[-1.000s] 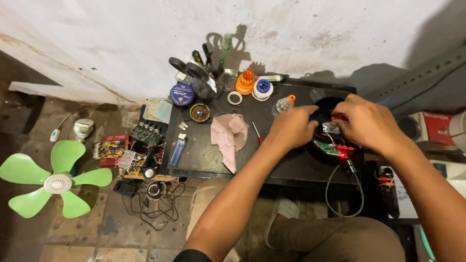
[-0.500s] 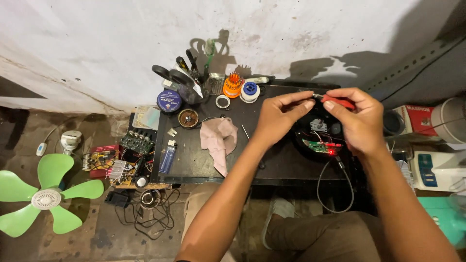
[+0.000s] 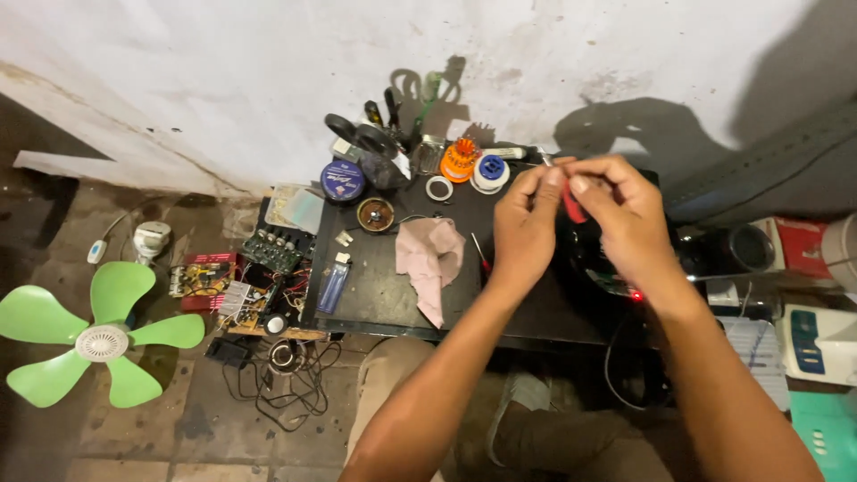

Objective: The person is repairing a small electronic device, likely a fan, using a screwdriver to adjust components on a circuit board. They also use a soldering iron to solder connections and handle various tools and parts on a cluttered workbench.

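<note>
Red part: a small red piece (image 3: 574,203) is pinched between the fingertips of both hands, raised above the right half of the bench; most of it is hidden by fingers.
Left hand: left hand (image 3: 527,223) has its grip closed on the red piece's left side, thumb and forefinger meeting at the top.
Right hand: right hand (image 3: 629,219) has its grip clamped on the same piece from the right, the other fingers curled.
Bench: black bench (image 3: 375,299) stands against a stained white wall (image 3: 223,80).
Under the hands: a dark round device (image 3: 616,268) with a small red light (image 3: 636,295) lies on the bench; a black cable (image 3: 616,366) hangs off the front edge.
Cloth: a pink rag (image 3: 430,263) lies crumpled just left of the left wrist.
Back row: a blue round tin (image 3: 343,180), an orange spool (image 3: 461,161) and a blue-and-white reel (image 3: 490,172) sit near the wall, with a white tape ring (image 3: 438,188) in front of them.
Front left: a blue lighter (image 3: 333,286) lies near the bench's left edge.
Floor: a green fan blade (image 3: 94,335) lies well to the left; circuit boards (image 3: 237,281) are piled between it and the bench.
</note>
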